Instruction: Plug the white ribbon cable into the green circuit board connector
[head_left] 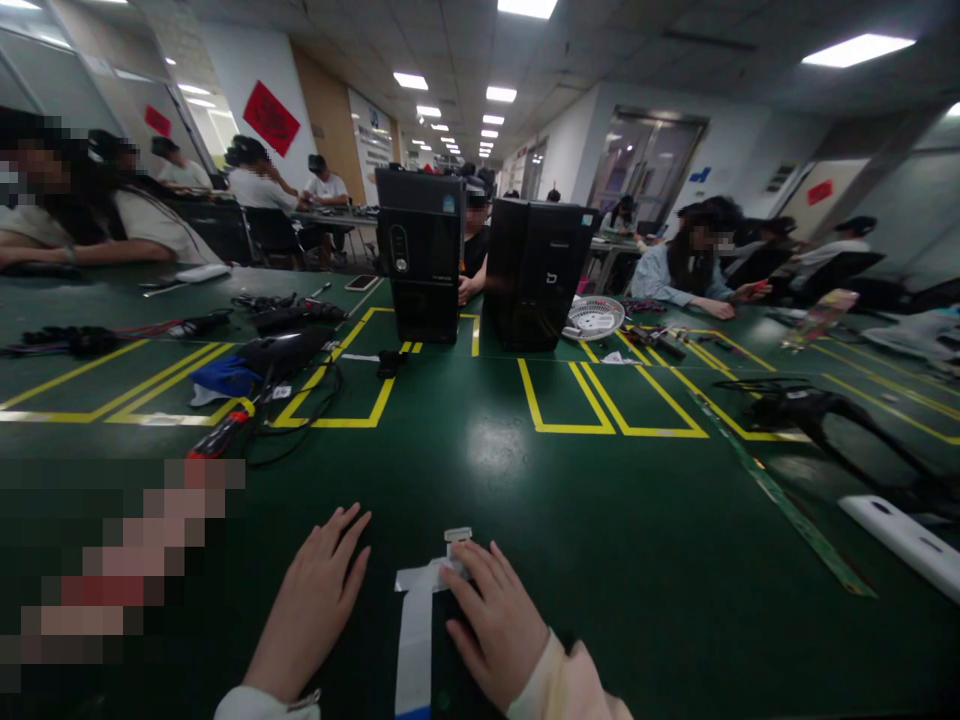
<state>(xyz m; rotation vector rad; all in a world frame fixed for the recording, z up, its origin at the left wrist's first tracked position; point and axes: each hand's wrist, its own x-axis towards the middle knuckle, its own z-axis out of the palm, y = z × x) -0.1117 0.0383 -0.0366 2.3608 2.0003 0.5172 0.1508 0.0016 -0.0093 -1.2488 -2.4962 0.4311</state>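
Note:
A white flat ribbon cable [415,645] lies on the green table in front of me, bent at its far end, with a small pale connector [457,536] there and a blue strip at its near end. My right hand [499,615] rests on the bent end of the cable with its fingers stretched out, the fingertips just below the connector. To the left of the cable, my left hand [311,595] lies flat on the table, fingers extended, touching no object but the tabletop.
Two black computer towers [421,260] stand ahead, a person behind them. Yellow tape rectangles [577,430] mark the table. A red-and-black handled tool [223,432] and dark cables [300,350] lie left. A white basket [594,318], a black stand [832,410] and a white device [904,540] are right.

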